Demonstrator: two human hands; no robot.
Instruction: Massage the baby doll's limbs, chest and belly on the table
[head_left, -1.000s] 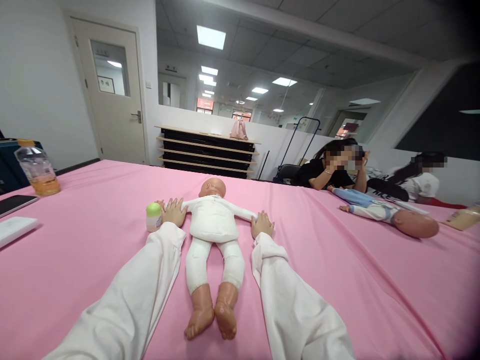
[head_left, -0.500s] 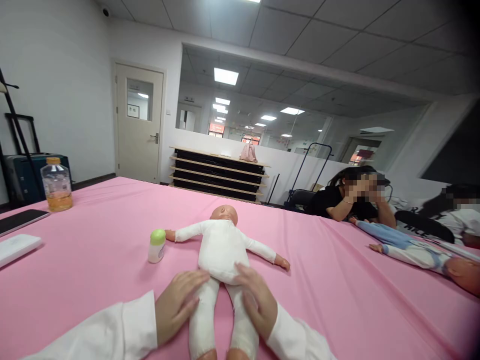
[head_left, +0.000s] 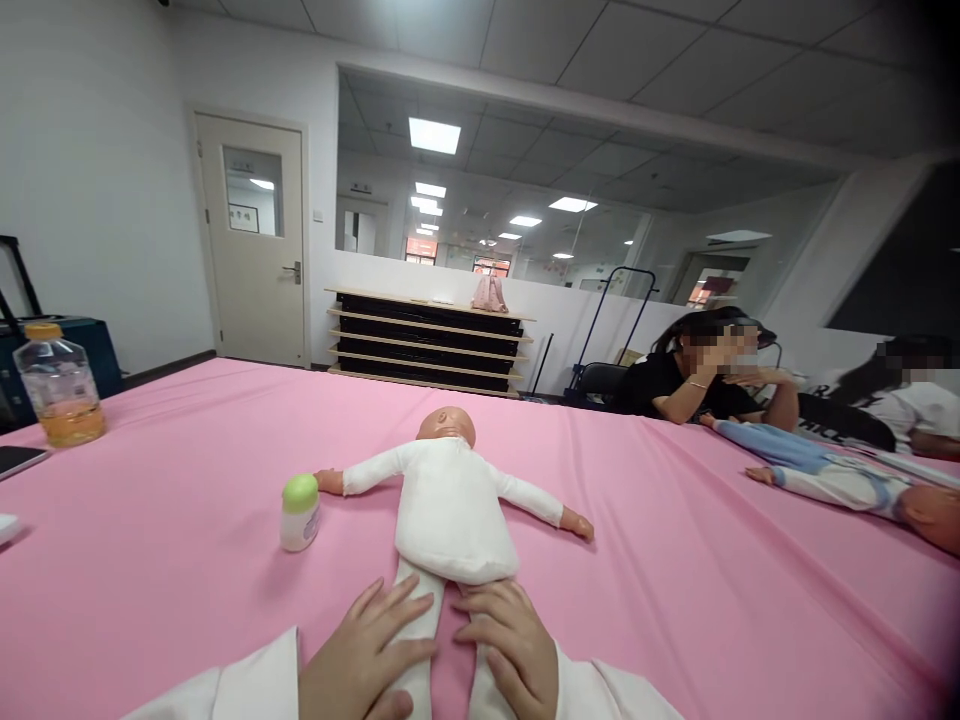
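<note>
A baby doll (head_left: 454, 515) with a white cloth body lies before me on a pink sheet (head_left: 637, 560), head away from me and arms spread. My left hand (head_left: 375, 640) rests with fingers spread on the doll's leg at the left. On the other leg lies my right hand (head_left: 514, 640), its fingers apart and slightly curved over the thigh. Neither hand grips anything that I can see. The doll's feet are out of view below. Beside the doll's left-side hand stands a small bottle (head_left: 300, 515) with a green cap.
A drink bottle (head_left: 60, 390) with an orange cap and a dark phone (head_left: 19, 460) are at the left. Part of a white object (head_left: 7, 528) shows at the left edge. On the right lies another doll (head_left: 825, 475) in blue and white, near a seated person (head_left: 705, 370).
Both hands have slid down the doll's legs toward me, from the hips to the thighs. The view has shifted a little, moving the left-side objects toward the edge.
</note>
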